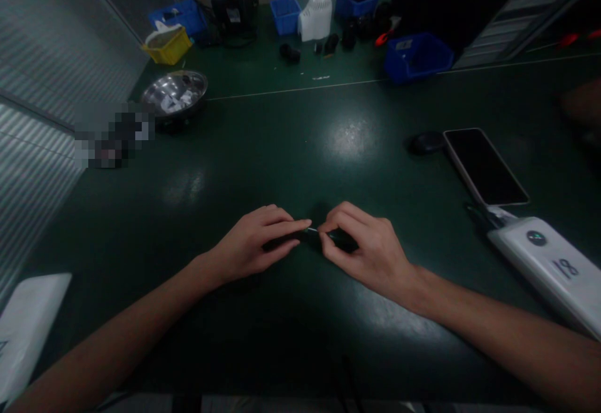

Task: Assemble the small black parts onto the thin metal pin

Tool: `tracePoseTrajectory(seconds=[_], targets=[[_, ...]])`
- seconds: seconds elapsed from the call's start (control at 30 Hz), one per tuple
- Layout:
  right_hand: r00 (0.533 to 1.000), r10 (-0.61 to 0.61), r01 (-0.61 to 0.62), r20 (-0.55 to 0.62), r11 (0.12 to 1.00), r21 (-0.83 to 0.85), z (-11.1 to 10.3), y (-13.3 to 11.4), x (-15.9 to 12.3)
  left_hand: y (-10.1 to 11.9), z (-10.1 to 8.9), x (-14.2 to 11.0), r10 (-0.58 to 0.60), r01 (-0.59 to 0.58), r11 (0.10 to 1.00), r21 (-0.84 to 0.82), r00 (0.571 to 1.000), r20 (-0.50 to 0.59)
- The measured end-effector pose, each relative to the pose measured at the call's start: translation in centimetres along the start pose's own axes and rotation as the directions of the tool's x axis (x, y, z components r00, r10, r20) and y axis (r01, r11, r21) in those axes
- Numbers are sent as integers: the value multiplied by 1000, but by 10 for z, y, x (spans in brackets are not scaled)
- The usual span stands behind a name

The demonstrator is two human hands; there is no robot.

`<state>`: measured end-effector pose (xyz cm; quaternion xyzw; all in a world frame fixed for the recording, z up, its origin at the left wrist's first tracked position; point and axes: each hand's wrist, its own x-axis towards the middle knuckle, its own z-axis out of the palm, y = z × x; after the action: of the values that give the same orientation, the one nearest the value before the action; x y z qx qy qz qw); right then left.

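Observation:
Over the green table, my right hand pinches a thin, shiny, light-coloured piece between thumb and forefinger. The piece is too small to name, and its right end is hidden by the fingertips. To its left is my left hand, palm down with fingers stretched out and the thumb apart from the forefinger. The left forefinger's tip lies at the piece's left end; whether it presses on it I cannot tell.
Right of my hands lie a phone, a dark mouse-shaped object and a white power bank marked 18. Another white block is at left. Farther back stand a metal bowl, a yellow bin and a blue bin.

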<state>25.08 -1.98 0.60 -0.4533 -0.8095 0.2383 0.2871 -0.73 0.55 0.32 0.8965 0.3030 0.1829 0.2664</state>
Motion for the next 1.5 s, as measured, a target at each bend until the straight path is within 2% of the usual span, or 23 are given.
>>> tracePoseTrajectory(seconds=[0.17,0.27,0.4,0.53,0.63,0.73,0.93,1.07,1.17,1.2,1.27,1.37,1.5], targets=[[999,31,-29,21,995,-99,2,2,0,2,3,2,-25,14,979,205,998,51],[999,36,-28,39,981,-193,4,3,-2,4,5,3,-25,5,962,272,997,71],[999,25,-14,42,967,-255,5,4,-4,6,4,3,-22,3,966,260,997,70],[999,44,-38,16,966,-257,4,3,-3,7,1,2,-24,17,987,159,999,41],[998,56,-54,1,970,-235,4,3,-2,5,1,-1,27,-30,994,105,999,33],[998,63,-62,-1,976,-209,5,3,-2,2,5,-2,87,-88,984,154,996,15],[996,84,-82,2,980,-182,4,3,-1,1,9,-2,91,-89,971,221,996,4],[994,111,-111,-8,979,-174,2,2,0,-7,3,-2,69,-49,963,264,995,-70],[994,114,-112,-1,981,-158,1,1,1,-32,-16,-7,-51,100,945,312,986,-161],[994,111,-110,-1,983,-150,0,1,1,-44,-25,-11,-118,181,929,322,971,-207],[994,105,-104,-1,985,-136,0,1,1,-71,-48,-23,-268,369,860,352,914,-305],[994,105,-104,1,987,-126,0,1,1,-110,-85,-52,-457,639,637,431,763,-457],[995,104,-103,-2,987,-121,0,1,1,-144,-123,-98,-521,805,443,394,589,-618]])
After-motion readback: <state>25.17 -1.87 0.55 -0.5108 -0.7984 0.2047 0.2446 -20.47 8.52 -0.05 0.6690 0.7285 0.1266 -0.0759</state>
